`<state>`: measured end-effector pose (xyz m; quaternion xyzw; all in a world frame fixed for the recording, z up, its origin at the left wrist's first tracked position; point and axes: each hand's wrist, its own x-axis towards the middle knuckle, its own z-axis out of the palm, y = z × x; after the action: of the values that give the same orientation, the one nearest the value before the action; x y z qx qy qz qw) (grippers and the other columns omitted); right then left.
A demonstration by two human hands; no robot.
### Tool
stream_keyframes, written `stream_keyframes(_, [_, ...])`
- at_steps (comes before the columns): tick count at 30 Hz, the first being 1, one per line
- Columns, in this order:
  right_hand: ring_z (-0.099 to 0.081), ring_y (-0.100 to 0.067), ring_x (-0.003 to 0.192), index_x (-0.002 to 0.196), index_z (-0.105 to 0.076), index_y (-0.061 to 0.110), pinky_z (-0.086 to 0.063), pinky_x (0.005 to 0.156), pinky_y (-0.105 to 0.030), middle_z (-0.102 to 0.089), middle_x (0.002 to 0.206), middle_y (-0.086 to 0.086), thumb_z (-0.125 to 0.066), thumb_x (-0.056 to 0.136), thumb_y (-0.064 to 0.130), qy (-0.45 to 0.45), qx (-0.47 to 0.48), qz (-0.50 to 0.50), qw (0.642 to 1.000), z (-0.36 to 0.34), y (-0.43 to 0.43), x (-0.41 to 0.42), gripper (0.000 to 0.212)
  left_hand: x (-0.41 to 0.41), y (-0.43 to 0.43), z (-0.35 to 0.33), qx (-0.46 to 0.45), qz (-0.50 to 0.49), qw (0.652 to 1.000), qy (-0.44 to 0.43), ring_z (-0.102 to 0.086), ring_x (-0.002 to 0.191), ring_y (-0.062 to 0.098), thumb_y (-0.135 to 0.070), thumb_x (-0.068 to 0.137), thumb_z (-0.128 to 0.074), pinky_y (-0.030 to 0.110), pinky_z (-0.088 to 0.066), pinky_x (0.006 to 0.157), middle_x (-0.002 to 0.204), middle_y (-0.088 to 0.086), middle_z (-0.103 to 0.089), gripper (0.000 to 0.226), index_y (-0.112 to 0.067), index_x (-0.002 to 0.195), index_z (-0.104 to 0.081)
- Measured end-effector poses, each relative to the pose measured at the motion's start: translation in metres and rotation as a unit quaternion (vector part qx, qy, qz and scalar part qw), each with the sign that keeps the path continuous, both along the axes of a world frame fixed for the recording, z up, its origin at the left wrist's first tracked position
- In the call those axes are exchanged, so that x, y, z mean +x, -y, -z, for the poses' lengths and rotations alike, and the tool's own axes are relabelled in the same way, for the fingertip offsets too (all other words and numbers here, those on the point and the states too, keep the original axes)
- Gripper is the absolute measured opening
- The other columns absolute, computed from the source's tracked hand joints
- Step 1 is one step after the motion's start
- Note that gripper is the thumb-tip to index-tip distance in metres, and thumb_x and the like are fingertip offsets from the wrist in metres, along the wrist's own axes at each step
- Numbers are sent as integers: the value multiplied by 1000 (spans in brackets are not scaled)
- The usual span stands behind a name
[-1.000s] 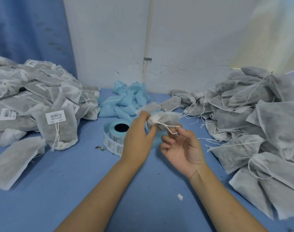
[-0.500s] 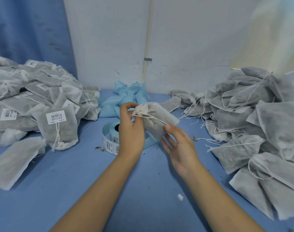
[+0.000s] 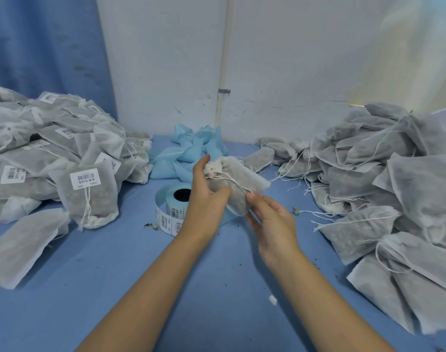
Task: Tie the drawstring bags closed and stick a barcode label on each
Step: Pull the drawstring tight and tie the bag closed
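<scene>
A grey drawstring bag (image 3: 238, 182) is held above the blue table, its gathered white neck up and to the left. My left hand (image 3: 206, 199) grips the bag near the neck, thumb under it. My right hand (image 3: 270, 219) holds the bag's lower end, and the white drawstring runs across the bag to its fingertips. Just behind my left hand, partly hidden by it, lies the roll of barcode labels (image 3: 172, 203), with a strip of labels hanging loose at the front.
A heap of labelled bags (image 3: 51, 158) fills the left side. A heap of unlabelled bags (image 3: 384, 179) with loose strings fills the right. Crumpled light-blue backing strips (image 3: 189, 153) lie by the wall. A flat bag (image 3: 21, 245) lies at the left front.
The bag has been turned from bunched at the fingertips to lying lengthwise between both hands, and has moved slightly up and left. My right hand has shifted from the string loop to the bag's lower end.
</scene>
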<state>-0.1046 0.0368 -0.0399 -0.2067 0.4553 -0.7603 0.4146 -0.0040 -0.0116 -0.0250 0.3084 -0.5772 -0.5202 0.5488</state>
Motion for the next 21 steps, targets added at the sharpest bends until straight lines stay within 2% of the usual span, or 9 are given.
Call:
stream_keyframes(2, [-67, -11, 73, 79, -69, 5, -56, 67, -19, -72, 78, -5, -68, 83, 1, 0, 1, -4, 1000, 2, 0, 2, 5, -4, 0, 2, -6, -18, 999, 39, -49, 116, 12, -6, 86, -61, 30, -40, 103, 132, 2, -46, 68, -27, 141, -26])
stream_keyframes(4, [-67, -10, 69, 79, -68, 5, -54, 63, -18, -72, 75, -4, -68, 83, 1, 7, -3, -7, 1000, 3, 1, 4, 5, -6, 1, 3, -10, -47, 998, 36, -43, 126, 14, -14, 87, -66, 27, -34, 107, 138, 3, -40, 66, -24, 139, -27])
stream_keyframes(7, [-68, -10, 68, 79, -68, 5, -55, 63, -18, -72, 76, -4, -68, 82, 1, 18, -15, -15, 1000, 5, 3, 6, 5, -6, 3, 3, -15, -71, 997, 3, -47, 124, 16, -10, 89, -64, 27, -37, 105, 136, 5, -45, 58, -21, 135, -32])
stream_keyframes(10, [-68, -12, 75, 79, -69, 6, -56, 70, -20, -73, 80, -4, -69, 82, 2, 19, -30, -48, 998, 8, 5, 7, 5, -5, 6, 3, 42, -82, 994, -60, -55, 113, 13, -11, 84, -70, 23, -45, 96, 129, 1, -52, 65, -19, 137, -35])
stream_keyframes(12, [-68, -10, 75, 76, -69, 11, -55, 71, -19, -72, 79, -1, -69, 82, 4, 6, -33, -85, 996, 11, 4, 6, 10, -5, 10, 2, 89, -77, 989, -90, -63, 100, 12, -13, 80, -74, 20, -52, 83, 111, -2, -65, 51, -16, 125, -51])
stream_keyframes(14, [-62, -5, 69, 73, -67, 18, -50, 65, -13, -69, 76, 4, -69, 81, 5, -136, 20, -89, 986, 17, 3, 3, 15, -2, 13, 0, 96, -73, 990, -75, -68, 84, 12, -15, 79, -75, 19, -54, 67, 85, -7, -71, 21, -17, 96, -65])
stream_keyframes(15, [-57, -2, 64, 75, -65, 21, -45, 61, -11, -67, 77, 7, -68, 80, 6, -261, 63, -73, 960, 22, 2, 1, 16, 0, 14, -1, 91, -71, 991, -69, -68, 79, 11, -16, 79, -75, 20, -54, 66, 79, -8, -71, 13, -20, 88, -65])
stream_keyframes(17, [-52, -1, 63, 90, -59, 24, -40, 61, -12, -62, 93, 11, -68, 77, 8, -474, 98, -42, 874, 29, 0, 1, 22, 4, 18, -2, 83, -59, 992, -71, -69, 78, 9, -16, 81, -73, 23, -54, 69, 81, -8, -72, 10, -22, 85, -65])
stream_keyframes(21, [-49, -7, 90, 115, -53, 20, -44, 76, -27, -43, 121, 9, -70, 77, 19, -627, 41, -40, 777, 33, 3, 5, 41, 8, 22, -4, 106, -8, 988, -112, -70, 86, 18, -11, 86, -66, 37, -55, 84, 87, 2, -73, 5, -15, 87, -64])
